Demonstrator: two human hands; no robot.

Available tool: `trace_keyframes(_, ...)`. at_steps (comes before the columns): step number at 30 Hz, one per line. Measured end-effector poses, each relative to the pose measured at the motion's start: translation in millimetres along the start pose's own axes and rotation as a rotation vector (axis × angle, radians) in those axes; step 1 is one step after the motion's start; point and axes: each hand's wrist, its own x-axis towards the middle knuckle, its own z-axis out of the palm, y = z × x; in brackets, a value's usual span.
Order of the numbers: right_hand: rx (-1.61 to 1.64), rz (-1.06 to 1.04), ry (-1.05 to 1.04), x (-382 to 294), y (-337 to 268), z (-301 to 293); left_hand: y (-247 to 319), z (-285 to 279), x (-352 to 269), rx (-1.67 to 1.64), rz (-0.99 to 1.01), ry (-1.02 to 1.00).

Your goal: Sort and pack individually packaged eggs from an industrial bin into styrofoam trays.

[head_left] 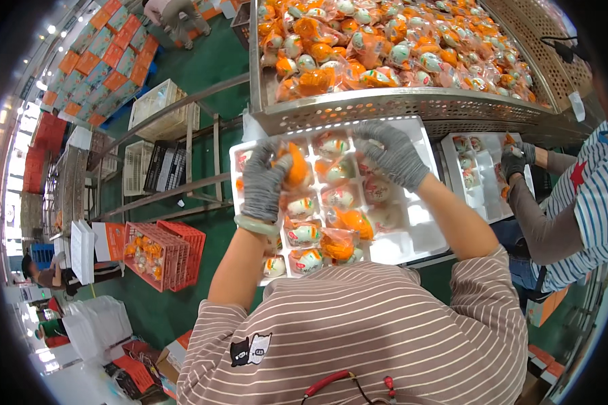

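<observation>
My left hand, in a grey knitted glove, grips an orange plastic-wrapped egg over the left part of a white foam tray. Over the tray's upper right compartments is my gloved right hand, its fingers bent; part of a wrapped egg shows below them, and whether they grip it is unclear. Wrapped eggs fill many compartments, among them a pale egg with green and orange print and an orange one near the middle. Several compartments at the right hold no egg.
A perforated metal bin heaped with wrapped eggs stands beyond the tray. At right, a co-worker's gloved hands are over another foam tray. A metal frame and red plastic crates are at left; stacked cartons stand farther back.
</observation>
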Motion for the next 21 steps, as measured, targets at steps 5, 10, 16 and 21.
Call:
trace_keyframes(5, 1.301, 0.71, -0.307, -1, -52, 31, 29, 18, -18, -0.626, -0.136, -0.214)
trace_keyframes(10, 0.797, -0.078, -0.624, -3, -44, 30, 38, 13, -32, -0.078, 0.12, -0.392)
trace_keyframes(16, 0.624, 0.294, -0.43, -32, -74, -9, 46, 11, -41, 0.755, 0.896, -0.438)
trace_keyframes(21, 0.56, 0.233, -0.259, -52, -90, -27, 31, 19, -49, 0.971, 1.335, -0.318)
